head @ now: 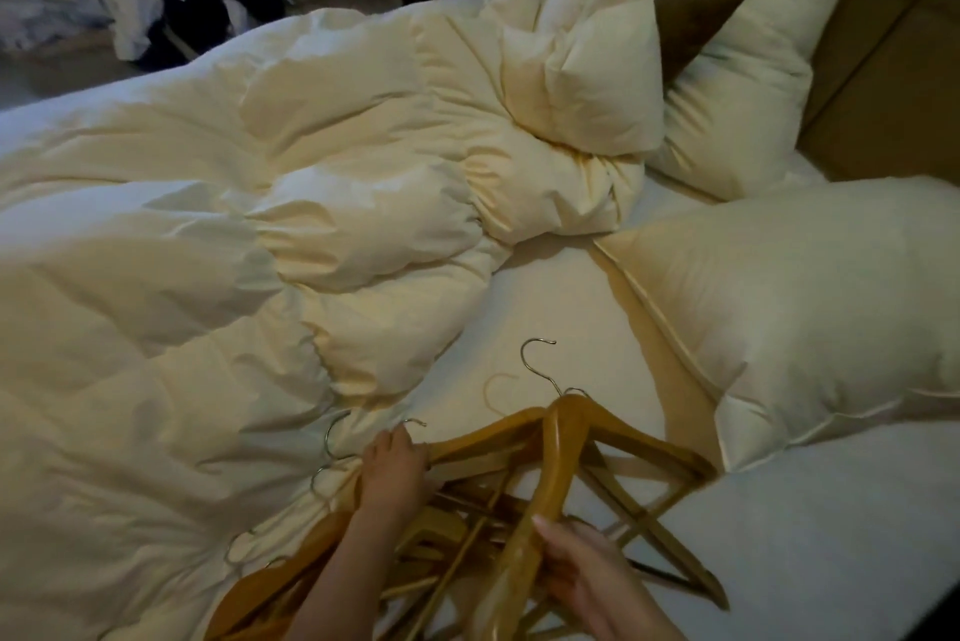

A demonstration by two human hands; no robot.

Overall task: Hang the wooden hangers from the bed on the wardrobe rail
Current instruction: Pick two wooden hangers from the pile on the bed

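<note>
Head view: tangled honey-brown, silver-hooked wooden hangers (pixel 558 453) on bed (pixel 571 307).

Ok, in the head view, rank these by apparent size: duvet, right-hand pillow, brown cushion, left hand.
1. duvet
2. right-hand pillow, its nearness helps
3. brown cushion, partly hidden and farthest away
4. left hand, smallest despite being closest to the camera
</note>
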